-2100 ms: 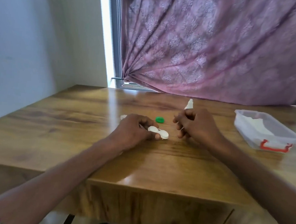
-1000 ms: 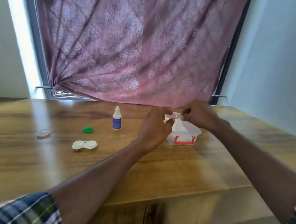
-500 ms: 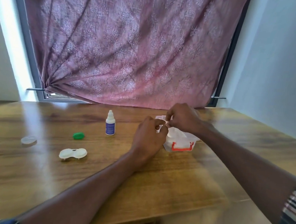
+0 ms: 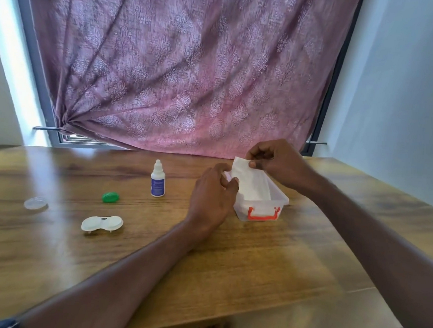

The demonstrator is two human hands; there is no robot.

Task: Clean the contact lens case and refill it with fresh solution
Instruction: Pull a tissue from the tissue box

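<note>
A white contact lens case (image 4: 102,223) lies on the wooden table (image 4: 229,266), left of my hands, with both wells uncapped. A green cap (image 4: 110,197) and a clear cap (image 4: 35,203) lie apart from it. The small solution bottle (image 4: 158,179) stands upright behind them. My right hand (image 4: 274,159) pinches the top corner of a white tissue (image 4: 251,183) lifted out of a clear plastic box (image 4: 261,204) with a red clasp. My left hand (image 4: 212,196) rests against the box's left side, fingers curled at the tissue's edge.
A pink patterned curtain (image 4: 185,68) hangs over the window behind the table. A pale wall (image 4: 404,99) runs along the right side. The table's front edge is close below my forearms.
The view swung from the lens case to the tissue box. My left hand let go of the case, which now lies on the table. My right hand has drawn a tissue upward.
</note>
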